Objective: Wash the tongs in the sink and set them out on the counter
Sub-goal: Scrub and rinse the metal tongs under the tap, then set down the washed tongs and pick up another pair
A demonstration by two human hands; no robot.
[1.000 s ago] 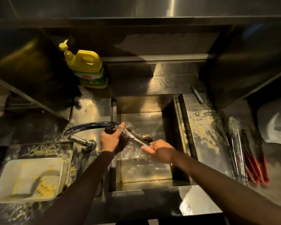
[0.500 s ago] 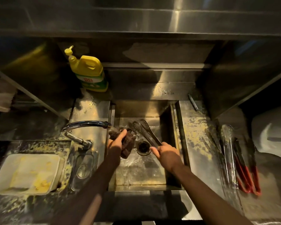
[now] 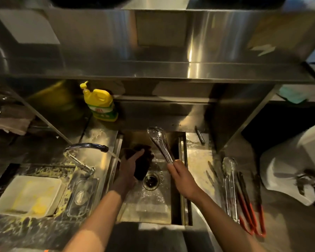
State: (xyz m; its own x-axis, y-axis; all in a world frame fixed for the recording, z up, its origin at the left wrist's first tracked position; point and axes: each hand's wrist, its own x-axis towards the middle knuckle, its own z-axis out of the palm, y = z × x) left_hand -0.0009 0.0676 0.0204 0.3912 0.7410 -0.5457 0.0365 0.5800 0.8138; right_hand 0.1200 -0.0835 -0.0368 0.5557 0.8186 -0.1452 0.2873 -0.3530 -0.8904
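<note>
My right hand [image 3: 183, 176] grips the handle end of steel tongs [image 3: 159, 143], which slant up and away over the steel sink [image 3: 151, 210], wet tips near the back wall. My left hand [image 3: 128, 167] holds a dark scrubbing cloth [image 3: 143, 161] at the sink's left side, apart from the tongs. Water runs from the tap [image 3: 85, 147] onto my left wrist. More tongs lie on the counter to the right: a steel pair [image 3: 229, 186] and red-handled pairs [image 3: 250, 211].
A yellow soap bottle [image 3: 100, 104] stands behind the sink on the left. A white tray [image 3: 28, 195] smeared yellow and a clear lid [image 3: 83, 195] sit on the left counter. A white basin [image 3: 295, 171] is at right, a low steel shelf [image 3: 153, 70] overhead.
My right hand has lifted the tongs up and away from the cloth, tips swinging toward the sink's back wall. My left hand with the cloth stayed by the tap stream.
</note>
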